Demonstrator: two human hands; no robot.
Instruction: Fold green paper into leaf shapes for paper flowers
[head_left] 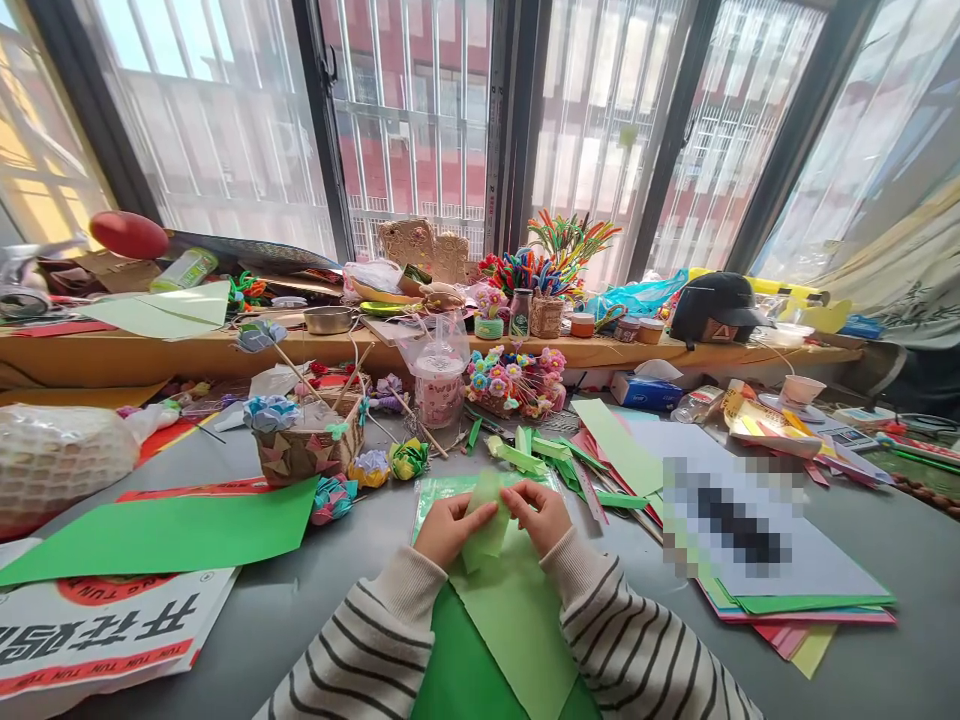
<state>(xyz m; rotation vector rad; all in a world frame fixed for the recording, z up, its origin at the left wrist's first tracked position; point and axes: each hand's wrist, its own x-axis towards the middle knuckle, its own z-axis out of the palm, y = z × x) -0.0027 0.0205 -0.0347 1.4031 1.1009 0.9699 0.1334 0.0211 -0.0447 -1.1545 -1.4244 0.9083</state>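
My left hand (448,527) pinches a small light green piece of paper (486,545) between thumb and fingers. From the other side, the fingertips of my right hand (541,512) close on the same piece near its upper right edge. A larger light green sheet (521,625) lies just under both hands, slanting over a darker green sheet (450,665). Beyond my hands, several folded green paper strips (532,455) lie in a loose heap.
On the left stand a basket (311,450) with paper flowers, a green sheet (172,535) and a printed bag (112,630). Stacked coloured paper (810,560) lies right. A lidded cup (439,390) and small colourful flowers (514,380) stand behind, before a crowded ledge (360,352).
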